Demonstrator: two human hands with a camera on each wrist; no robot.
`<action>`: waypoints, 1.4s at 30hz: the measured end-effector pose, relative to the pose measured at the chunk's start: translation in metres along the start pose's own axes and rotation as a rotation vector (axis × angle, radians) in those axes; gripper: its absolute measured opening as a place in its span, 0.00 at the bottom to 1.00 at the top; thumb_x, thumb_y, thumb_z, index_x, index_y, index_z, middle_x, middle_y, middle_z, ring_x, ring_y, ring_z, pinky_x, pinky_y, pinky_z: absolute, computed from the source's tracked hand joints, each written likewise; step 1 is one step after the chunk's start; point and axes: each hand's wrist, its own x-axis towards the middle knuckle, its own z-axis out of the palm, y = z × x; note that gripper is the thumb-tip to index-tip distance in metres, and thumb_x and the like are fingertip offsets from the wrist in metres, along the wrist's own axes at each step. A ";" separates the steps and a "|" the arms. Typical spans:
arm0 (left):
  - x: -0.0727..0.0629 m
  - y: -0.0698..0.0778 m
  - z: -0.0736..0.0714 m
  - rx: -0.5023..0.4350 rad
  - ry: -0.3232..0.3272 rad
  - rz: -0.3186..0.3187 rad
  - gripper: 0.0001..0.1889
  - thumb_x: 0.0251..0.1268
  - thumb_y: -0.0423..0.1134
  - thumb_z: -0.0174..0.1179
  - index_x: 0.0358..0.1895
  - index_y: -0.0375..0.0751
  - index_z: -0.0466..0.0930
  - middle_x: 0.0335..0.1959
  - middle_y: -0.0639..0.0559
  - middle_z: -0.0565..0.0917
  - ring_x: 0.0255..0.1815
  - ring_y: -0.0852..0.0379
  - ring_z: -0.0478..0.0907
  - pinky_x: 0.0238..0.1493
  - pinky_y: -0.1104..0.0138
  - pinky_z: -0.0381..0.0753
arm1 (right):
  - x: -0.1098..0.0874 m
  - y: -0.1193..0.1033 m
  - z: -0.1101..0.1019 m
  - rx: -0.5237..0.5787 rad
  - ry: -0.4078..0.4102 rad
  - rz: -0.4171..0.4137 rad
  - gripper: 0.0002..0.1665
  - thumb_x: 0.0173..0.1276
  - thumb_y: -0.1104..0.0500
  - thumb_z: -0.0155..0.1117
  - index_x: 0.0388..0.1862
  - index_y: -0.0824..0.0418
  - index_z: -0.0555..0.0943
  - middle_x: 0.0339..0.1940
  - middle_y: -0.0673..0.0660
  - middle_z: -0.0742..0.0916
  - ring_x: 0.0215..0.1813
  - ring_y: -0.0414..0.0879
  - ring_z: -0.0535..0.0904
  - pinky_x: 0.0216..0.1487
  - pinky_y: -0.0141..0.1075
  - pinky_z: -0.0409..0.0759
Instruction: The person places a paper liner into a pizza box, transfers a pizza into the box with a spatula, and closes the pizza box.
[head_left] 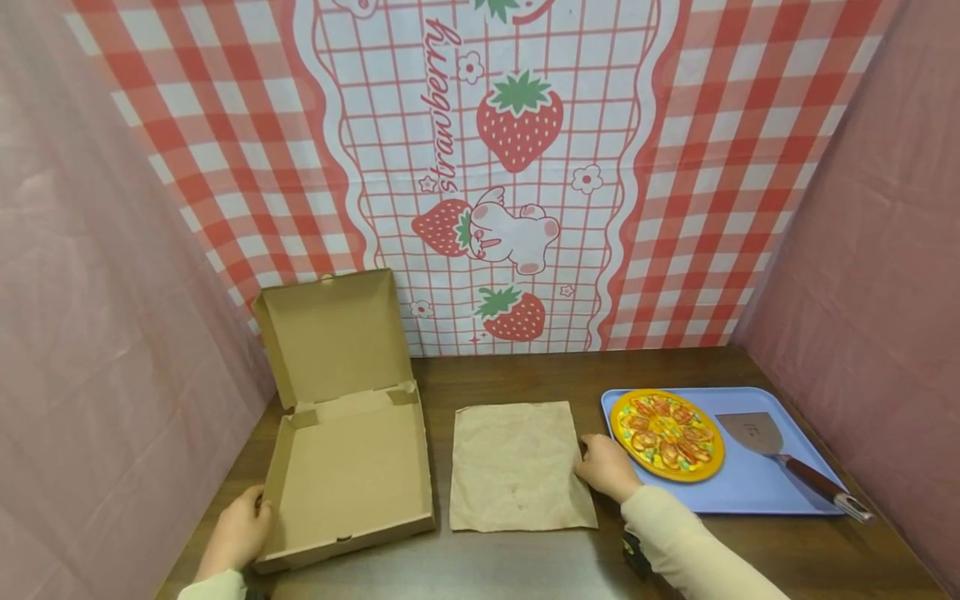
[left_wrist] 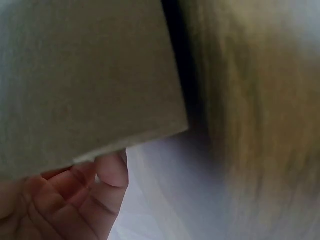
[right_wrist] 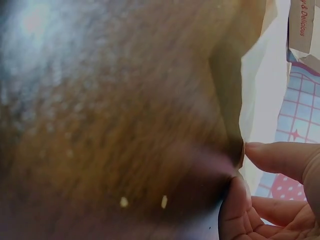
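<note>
On the left stands a cardboard pizza box [head_left: 352, 475], its lid [head_left: 341, 337] raised at the back. My left hand [head_left: 238, 529] holds its left side near the front corner; in the left wrist view the curled fingers [left_wrist: 112, 170] meet the edge of the cardboard [left_wrist: 90, 75]. A square sheet of brown paper [head_left: 513, 467] lies flat to the right of the box. With thumb and forefinger my right hand [head_left: 609, 467] pinches the sheet's right edge, which shows bent up in the right wrist view.
At the right a blue tray [head_left: 765, 496] carries a toy pizza [head_left: 667, 435] and a spatula [head_left: 806, 479] whose handle sticks out past the tray's front right corner. Behind the wooden table [head_left: 517, 379] hangs a strawberry-print checked cloth [head_left: 517, 192]; pink curtains [head_left: 862, 250] close both sides.
</note>
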 end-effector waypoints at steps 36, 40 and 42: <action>-0.016 0.013 0.015 -0.037 0.054 -0.018 0.25 0.70 0.33 0.42 0.64 0.16 0.63 0.61 0.18 0.70 0.61 0.22 0.69 0.62 0.36 0.70 | 0.005 0.006 -0.003 0.135 -0.007 0.037 0.17 0.49 0.69 0.55 0.09 0.54 0.65 0.10 0.46 0.65 0.17 0.40 0.60 0.21 0.29 0.57; -0.017 0.014 0.016 -0.039 0.062 -0.021 0.25 0.70 0.33 0.42 0.64 0.16 0.64 0.61 0.18 0.70 0.62 0.23 0.69 0.63 0.37 0.69 | 0.004 0.007 -0.007 0.181 -0.013 0.046 0.10 0.54 0.68 0.57 0.15 0.59 0.74 0.13 0.49 0.74 0.18 0.41 0.69 0.22 0.30 0.66; -0.018 0.015 0.016 -0.036 0.060 -0.021 0.25 0.70 0.33 0.43 0.63 0.16 0.64 0.61 0.18 0.70 0.62 0.23 0.69 0.63 0.37 0.69 | 0.004 0.007 -0.009 0.224 -0.028 0.059 0.07 0.56 0.68 0.58 0.20 0.62 0.77 0.16 0.51 0.77 0.19 0.41 0.72 0.22 0.31 0.70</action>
